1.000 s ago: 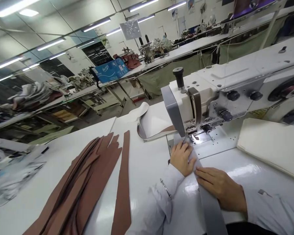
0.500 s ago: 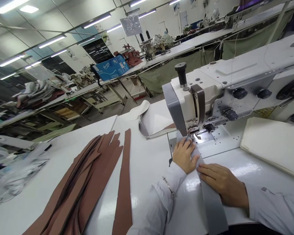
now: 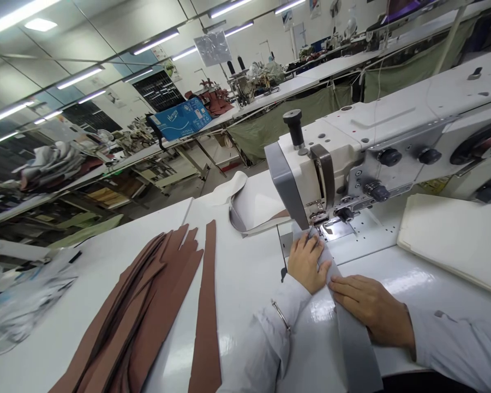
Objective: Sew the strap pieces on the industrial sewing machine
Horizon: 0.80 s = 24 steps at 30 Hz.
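A grey strip of material (image 3: 354, 341) runs from the table's near edge up under the presser foot of a white sewing machine (image 3: 352, 158). My left hand (image 3: 306, 262) lies on the strip's left side just in front of the needle, fingers curled down onto it. My right hand (image 3: 370, 308) rests flat on the strip a little nearer to me, fingers stretched out and pointing left. Both hands press the strip against the white table (image 3: 245, 273).
Several brown cut strips (image 3: 155, 311) lie fanned out on the table to the left. A curled white and grey piece (image 3: 249, 210) sits behind the machine head. A cream pad (image 3: 454, 240) lies at the right. Crumpled plastic (image 3: 20, 305) is at the far left; other workbenches stand behind.
The hands have kept their places on the grey strip; the left hand has crept slightly closer to the presser foot. The view shifted a little.
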Each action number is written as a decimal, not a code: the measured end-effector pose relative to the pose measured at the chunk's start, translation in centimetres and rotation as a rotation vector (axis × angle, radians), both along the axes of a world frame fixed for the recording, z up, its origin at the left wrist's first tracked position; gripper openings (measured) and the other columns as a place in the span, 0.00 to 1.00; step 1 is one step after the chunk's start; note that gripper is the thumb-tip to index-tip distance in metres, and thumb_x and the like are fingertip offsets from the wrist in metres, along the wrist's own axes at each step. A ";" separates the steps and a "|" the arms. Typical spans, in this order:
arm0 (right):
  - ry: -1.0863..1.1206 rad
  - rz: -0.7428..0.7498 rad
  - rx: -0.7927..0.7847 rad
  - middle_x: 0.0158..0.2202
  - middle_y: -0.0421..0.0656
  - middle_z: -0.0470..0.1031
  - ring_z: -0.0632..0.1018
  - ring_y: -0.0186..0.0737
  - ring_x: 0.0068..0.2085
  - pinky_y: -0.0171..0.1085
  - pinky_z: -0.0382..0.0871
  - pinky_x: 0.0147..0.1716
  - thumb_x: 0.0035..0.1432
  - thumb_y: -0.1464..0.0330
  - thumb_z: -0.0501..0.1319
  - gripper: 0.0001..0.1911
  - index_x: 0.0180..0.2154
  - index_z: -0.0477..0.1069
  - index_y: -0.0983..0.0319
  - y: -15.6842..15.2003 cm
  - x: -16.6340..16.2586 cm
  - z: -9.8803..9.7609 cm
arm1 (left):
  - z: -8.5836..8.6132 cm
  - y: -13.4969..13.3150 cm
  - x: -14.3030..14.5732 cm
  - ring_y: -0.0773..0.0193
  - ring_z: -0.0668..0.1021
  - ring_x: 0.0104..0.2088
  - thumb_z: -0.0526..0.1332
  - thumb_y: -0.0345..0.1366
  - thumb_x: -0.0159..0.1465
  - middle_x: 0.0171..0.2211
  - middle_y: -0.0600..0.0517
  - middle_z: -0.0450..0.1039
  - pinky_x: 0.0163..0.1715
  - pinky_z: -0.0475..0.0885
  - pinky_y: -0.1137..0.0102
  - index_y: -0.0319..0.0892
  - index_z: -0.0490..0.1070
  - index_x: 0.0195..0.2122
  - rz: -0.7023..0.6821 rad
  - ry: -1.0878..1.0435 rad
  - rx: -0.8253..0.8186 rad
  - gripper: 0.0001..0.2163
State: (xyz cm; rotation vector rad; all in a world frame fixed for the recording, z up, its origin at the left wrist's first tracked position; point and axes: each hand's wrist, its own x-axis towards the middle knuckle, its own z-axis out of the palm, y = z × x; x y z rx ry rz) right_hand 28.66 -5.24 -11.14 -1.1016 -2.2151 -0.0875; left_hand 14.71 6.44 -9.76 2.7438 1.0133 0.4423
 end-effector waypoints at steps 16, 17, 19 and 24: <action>-0.036 -0.010 0.012 0.44 0.55 0.73 0.72 0.46 0.49 0.42 0.70 0.46 0.50 0.79 0.49 0.19 0.42 0.71 0.71 0.2 -0.2 -0.1 | -0.3 0.7 0.4 0.50 0.62 0.58 0.62 0.38 0.55 0.54 0.48 0.67 0.55 0.60 0.51 0.42 0.70 0.47 0.048 -0.032 -0.006 0.18; -0.037 -0.007 0.009 0.44 0.55 0.73 0.72 0.46 0.49 0.42 0.70 0.46 0.50 0.79 0.49 0.19 0.42 0.71 0.71 0.3 -0.2 -0.1 | -0.3 0.8 0.5 0.50 0.63 0.58 0.62 0.38 0.55 0.54 0.48 0.67 0.55 0.60 0.51 0.43 0.70 0.47 0.050 -0.030 -0.006 0.17; -0.036 -0.005 0.002 0.44 0.55 0.73 0.72 0.46 0.49 0.42 0.70 0.46 0.50 0.78 0.49 0.18 0.42 0.71 0.71 0.6 -0.1 -0.1 | -0.2 0.9 0.6 0.50 0.63 0.57 0.62 0.38 0.55 0.54 0.48 0.66 0.55 0.60 0.51 0.43 0.70 0.47 0.057 -0.019 -0.002 0.17; -0.035 0.006 -0.002 0.44 0.55 0.73 0.72 0.47 0.50 0.43 0.69 0.48 0.50 0.78 0.49 0.19 0.43 0.70 0.73 1.0 0.0 0.0 | -0.1 1.4 1.1 0.50 0.65 0.56 0.61 0.39 0.56 0.55 0.49 0.66 0.55 0.60 0.52 0.43 0.70 0.48 0.091 0.024 0.008 0.17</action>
